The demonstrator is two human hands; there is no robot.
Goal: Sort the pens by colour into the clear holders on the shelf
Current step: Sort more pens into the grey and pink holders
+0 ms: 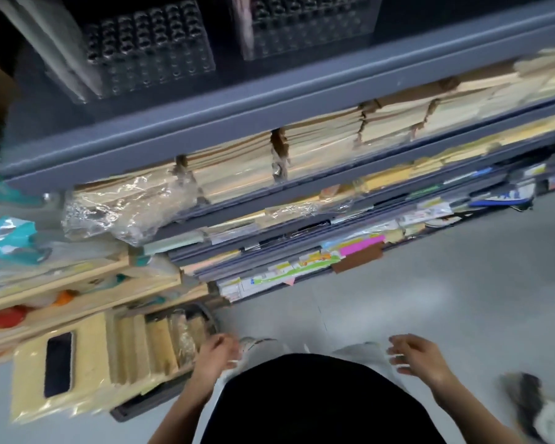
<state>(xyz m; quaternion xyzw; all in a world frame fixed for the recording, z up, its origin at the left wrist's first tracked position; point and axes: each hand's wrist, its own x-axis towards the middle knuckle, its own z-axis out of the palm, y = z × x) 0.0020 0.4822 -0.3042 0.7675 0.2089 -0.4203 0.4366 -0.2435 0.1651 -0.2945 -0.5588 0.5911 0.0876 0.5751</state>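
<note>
Two clear holders with rows of round slots stand on the top shelf, one at the left (148,49) and one at the right (308,24). Both look dark inside and I see no pens in them or anywhere else. My left hand (217,350) hangs low beside my waist, fingers loosely curled, holding nothing. My right hand (414,354) is low on the other side, fingers apart and empty. Both hands are far below the holders. The frame is blurred by motion.
The grey shelf unit (237,123) carries stacks of paper and envelopes (334,142) and coloured stationery (350,251) lower down. A crate of yellow packs (109,357) with a phone (58,363) on it sits at the left. A person's shoe (539,408) is at the right.
</note>
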